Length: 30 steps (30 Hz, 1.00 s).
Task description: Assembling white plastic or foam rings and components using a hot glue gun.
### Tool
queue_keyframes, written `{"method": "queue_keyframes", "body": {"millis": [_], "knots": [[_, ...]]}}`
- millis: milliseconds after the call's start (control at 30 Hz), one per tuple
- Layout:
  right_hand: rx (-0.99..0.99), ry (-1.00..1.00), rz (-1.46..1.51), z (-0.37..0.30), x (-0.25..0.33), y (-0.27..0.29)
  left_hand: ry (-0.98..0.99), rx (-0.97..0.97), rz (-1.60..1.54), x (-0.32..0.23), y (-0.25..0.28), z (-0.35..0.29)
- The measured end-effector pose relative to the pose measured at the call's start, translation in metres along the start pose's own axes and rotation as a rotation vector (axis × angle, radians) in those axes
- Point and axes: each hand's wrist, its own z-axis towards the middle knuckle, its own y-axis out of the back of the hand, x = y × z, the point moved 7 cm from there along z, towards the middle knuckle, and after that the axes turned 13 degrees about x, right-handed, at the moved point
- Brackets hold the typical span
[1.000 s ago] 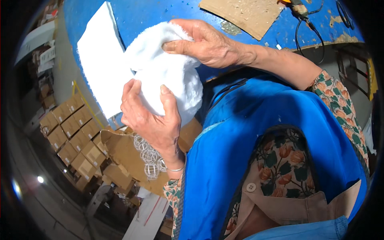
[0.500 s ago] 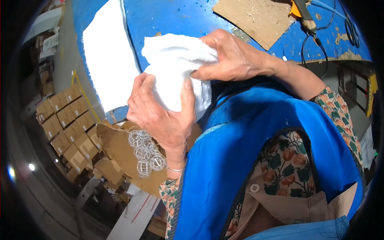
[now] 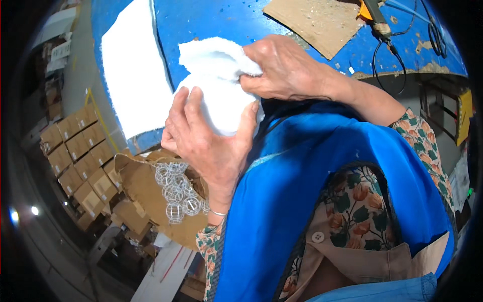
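Note:
A piece of fluffy white fabric (image 3: 216,108) is bunched into a rounded, pouch-like bundle in front of me, just over the near edge of the blue table. My left hand (image 3: 204,138) wraps round its lower left side, thumb on the right and fingers on the left. At the upper right, my right hand (image 3: 282,70) pinches the fabric's gathered edge between thumb and curled fingers. The upper part flares out beyond that pinch like a loose flap. Whether anything lies inside the bundle is hidden. A flat white fabric sheet (image 3: 133,70) lies on the table to the left.
On the blue table (image 3: 216,20) lie a cardboard piece (image 3: 317,22) and a glue gun (image 3: 375,17) with its cable at the far right. Several wire frames (image 3: 176,189) rest on cardboard below left. Stacked cartons (image 3: 80,146) stand farther left, and a yellow-edged stool (image 3: 463,116) at right.
The fabric's upper flap has opened wider and the bundle looks rounder. My right hand has shifted slightly left, and my left thumb has moved a little to the right.

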Motion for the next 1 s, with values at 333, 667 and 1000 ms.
{"method": "queue_keyframes", "body": {"millis": [333,667,1000], "knots": [[0.207,0.152,0.681,0.007,-0.011,-0.011,0.066,0.011,-0.126,0.013,0.001,-0.001],[0.027,0.276,0.332,0.007,0.007,-0.008,0.072,0.032,-0.149,0.015,0.002,-0.002],[0.058,0.018,0.153,0.018,0.009,-0.011,0.033,0.037,-0.131,0.011,0.004,0.001]]}}
